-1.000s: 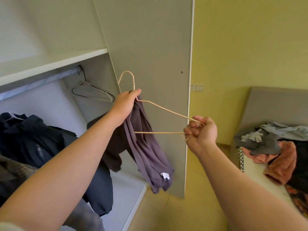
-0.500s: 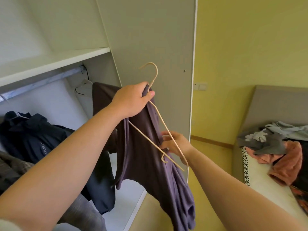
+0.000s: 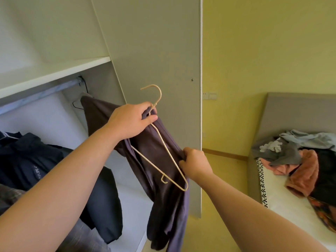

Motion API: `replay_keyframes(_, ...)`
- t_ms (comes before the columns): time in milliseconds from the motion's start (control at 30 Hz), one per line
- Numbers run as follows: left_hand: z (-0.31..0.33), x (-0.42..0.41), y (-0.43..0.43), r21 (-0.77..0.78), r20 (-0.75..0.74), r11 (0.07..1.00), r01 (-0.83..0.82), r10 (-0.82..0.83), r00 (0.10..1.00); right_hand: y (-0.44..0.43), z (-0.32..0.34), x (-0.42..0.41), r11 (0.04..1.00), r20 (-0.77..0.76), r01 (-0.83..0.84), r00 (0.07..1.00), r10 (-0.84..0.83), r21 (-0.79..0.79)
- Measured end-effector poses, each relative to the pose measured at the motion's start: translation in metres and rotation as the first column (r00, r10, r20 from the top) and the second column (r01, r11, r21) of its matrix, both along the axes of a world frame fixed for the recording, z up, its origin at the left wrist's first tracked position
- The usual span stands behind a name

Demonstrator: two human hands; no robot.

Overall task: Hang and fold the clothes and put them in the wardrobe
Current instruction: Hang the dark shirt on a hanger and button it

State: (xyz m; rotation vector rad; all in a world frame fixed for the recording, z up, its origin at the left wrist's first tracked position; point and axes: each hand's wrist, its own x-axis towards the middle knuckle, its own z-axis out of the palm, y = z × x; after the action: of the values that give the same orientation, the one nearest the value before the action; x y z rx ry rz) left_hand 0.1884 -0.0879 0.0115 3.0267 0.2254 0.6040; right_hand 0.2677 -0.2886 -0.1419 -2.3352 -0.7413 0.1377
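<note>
My left hand grips the neck of a cream wire hanger together with a fold of a dark purple garment, held up in front of the open wardrobe. The hanger tilts down to the right, its hook pointing up. My right hand pinches the purple cloth at its right edge, next to the hanger's lower arm. The garment drapes down below both hands. The wardrobe rail runs under a white shelf at the upper left.
A dark navy jacket hangs at the left inside the wardrobe, and a black hanger hangs on the rail. The wardrobe's side panel stands right behind the hands. At the right, a bed carries a pile of clothes.
The hanger swung from level to steeply tilted and moved right. My right hand let go of the hanger's end and now pinches the purple cloth. The garment spread out leftward.
</note>
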Motion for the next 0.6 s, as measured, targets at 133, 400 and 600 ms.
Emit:
replay_keyframes(133, -0.003, 0.001, 0.004, 0.016, -0.022, 1.0, -0.012, 0.012, 1.0, -0.007, -0.001, 0.012, 0.986, -0.07, 0.157, 0.986, -0.154, 0.052)
replay_keyframes(400, -0.017, 0.001, 0.014, -0.062, -0.013, 0.998, -0.033, 0.032, 0.999, -0.014, 0.013, 0.025, 0.904, -0.395, 0.202, 0.918, -0.041, 0.376)
replay_keyframes(600, -0.023, 0.003, 0.015, -0.137, -0.033, 0.989, -0.047, 0.043, 0.999, -0.028, 0.019, 0.031, 0.953, -0.155, 0.156, 0.981, -0.119, 0.259)
